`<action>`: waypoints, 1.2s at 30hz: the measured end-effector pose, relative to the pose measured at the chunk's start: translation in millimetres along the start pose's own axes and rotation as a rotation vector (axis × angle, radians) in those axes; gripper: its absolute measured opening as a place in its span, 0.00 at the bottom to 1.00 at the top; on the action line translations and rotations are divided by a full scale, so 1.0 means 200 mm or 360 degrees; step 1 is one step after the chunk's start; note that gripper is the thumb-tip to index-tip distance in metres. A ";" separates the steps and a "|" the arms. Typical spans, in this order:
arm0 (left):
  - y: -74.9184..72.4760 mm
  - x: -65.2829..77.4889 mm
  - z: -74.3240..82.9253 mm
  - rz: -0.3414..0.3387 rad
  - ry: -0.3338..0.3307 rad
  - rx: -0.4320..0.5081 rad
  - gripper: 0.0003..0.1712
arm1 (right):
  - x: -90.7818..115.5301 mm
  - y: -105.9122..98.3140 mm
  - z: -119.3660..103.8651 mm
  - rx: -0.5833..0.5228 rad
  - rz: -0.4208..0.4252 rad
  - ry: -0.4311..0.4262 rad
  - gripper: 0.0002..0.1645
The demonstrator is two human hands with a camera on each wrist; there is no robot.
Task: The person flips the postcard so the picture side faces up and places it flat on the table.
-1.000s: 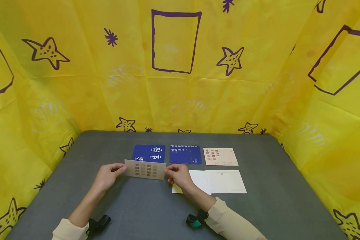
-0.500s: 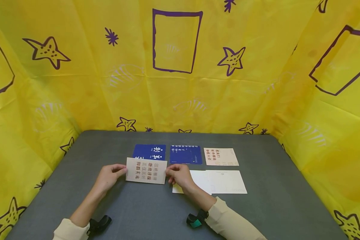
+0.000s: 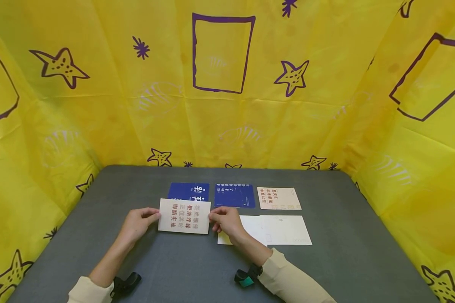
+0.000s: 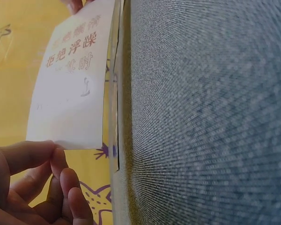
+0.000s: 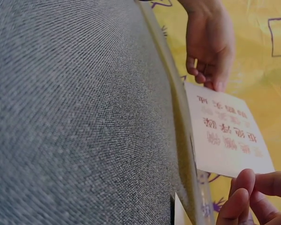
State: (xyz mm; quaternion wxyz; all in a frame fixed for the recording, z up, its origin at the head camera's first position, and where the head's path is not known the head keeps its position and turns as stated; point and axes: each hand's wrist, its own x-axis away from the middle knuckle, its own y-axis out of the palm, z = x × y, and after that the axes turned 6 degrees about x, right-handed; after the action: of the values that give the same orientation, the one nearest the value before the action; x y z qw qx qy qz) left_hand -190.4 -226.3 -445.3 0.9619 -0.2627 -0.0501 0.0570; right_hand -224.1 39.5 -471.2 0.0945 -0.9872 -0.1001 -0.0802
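A cream postcard (image 3: 184, 216) with rows of brown and pale characters is held up off the grey table by its two short ends. My left hand (image 3: 135, 224) pinches its left end between thumb and fingertips, seen close in the left wrist view at the card's lower edge (image 4: 68, 126). At the opposite end my right hand (image 3: 228, 223) pinches it the same way. The card tilts with its printed face toward the head camera. Behind it, a blue card (image 3: 188, 192) with white characters is partly covered in this view.
Another blue card (image 3: 234, 196) and a cream card (image 3: 279, 198) with brown characters continue the back row. In front lie two white cards, one (image 3: 286, 230) overlapping another (image 3: 251, 224) partly behind my right hand. Patterned yellow cloth (image 3: 227, 113) surrounds the grey table (image 3: 182, 269).
The held postcard has tipped so its printed face shows more fully to the head camera, its lower edge coming slightly nearer. Both hands keep their pinch and hardly move.
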 end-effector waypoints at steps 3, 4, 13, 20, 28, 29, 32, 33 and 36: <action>0.00 0.00 0.00 0.0002 -0.0008 -0.0008 0.18 | 0.00 0.00 0.00 -0.0004 0.0001 0.0007 0.10; 0.00 0.00 -0.01 0.0001 -0.0005 -0.0009 0.18 | 0.01 0.00 0.00 -0.0005 0.0000 0.0002 0.10; 0.00 0.00 -0.02 -0.0006 -0.0049 -0.0025 0.18 | 0.01 0.01 0.00 0.0009 0.0017 -0.0016 0.11; 0.00 0.00 -0.02 -0.0024 -0.0098 -0.0014 0.19 | 0.01 0.00 0.00 0.0037 0.0022 -0.0019 0.09; 0.00 0.01 -0.02 -0.0025 -0.0133 -0.0032 0.19 | 0.02 0.01 0.00 0.0047 0.0036 -0.0054 0.09; 0.00 0.01 -0.02 -0.0024 -0.0133 -0.0033 0.19 | 0.02 0.01 0.00 0.0048 0.0039 -0.0051 0.08; 0.00 0.01 -0.01 -0.0019 -0.0139 -0.0029 0.19 | 0.02 0.01 0.00 0.0061 0.0051 -0.0060 0.08; 0.00 0.01 -0.01 -0.0019 -0.0143 -0.0027 0.19 | 0.01 0.01 0.00 0.0067 0.0053 -0.0066 0.08; 0.00 0.01 -0.01 -0.0015 -0.0148 -0.0020 0.18 | 0.02 0.01 0.01 0.0091 0.0056 -0.0070 0.07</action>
State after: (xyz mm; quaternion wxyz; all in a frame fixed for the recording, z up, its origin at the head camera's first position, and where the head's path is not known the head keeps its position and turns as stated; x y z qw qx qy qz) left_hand -188.3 -227.9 -447.3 0.9571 -0.2654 -0.0964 0.0644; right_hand -220.1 37.9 -472.8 0.1219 -0.9872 -0.0871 -0.0540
